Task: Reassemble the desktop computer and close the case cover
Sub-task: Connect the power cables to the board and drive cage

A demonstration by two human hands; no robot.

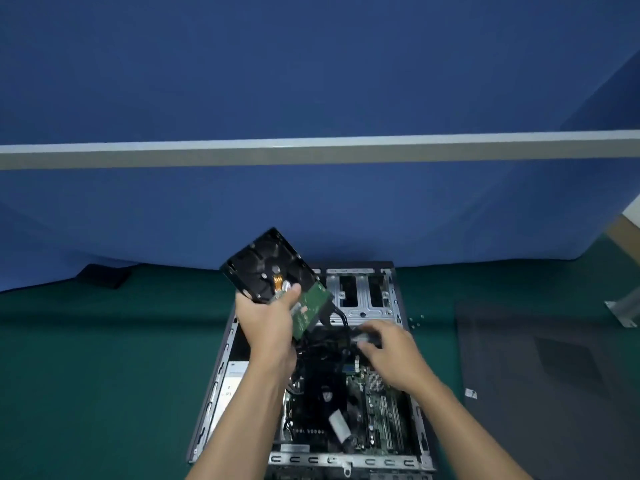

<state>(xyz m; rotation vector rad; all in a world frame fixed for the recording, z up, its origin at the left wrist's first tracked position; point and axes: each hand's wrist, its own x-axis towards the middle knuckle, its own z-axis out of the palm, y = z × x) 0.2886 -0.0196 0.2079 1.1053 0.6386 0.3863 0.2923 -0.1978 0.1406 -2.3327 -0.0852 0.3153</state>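
An open desktop case [221,358] lies flat on the green table, its motherboard [377,407] and drive cage [360,292] exposed. My left hand [266,323] grips a black hard drive [266,265] lifted above the case's far left side, green circuit board facing me. A black cable [341,317] runs from the drive's lower end down into the case. My right hand [388,348] reaches over the case's middle, and its fingers pinch a dark cable connector [363,336] among the wires.
The dark case cover [540,375] lies flat to the right of the case. A few small screws [415,320] sit between them. A black object [104,275] rests far left by the blue partition [311,81]. A metal bracket [623,306] sits at the right edge.
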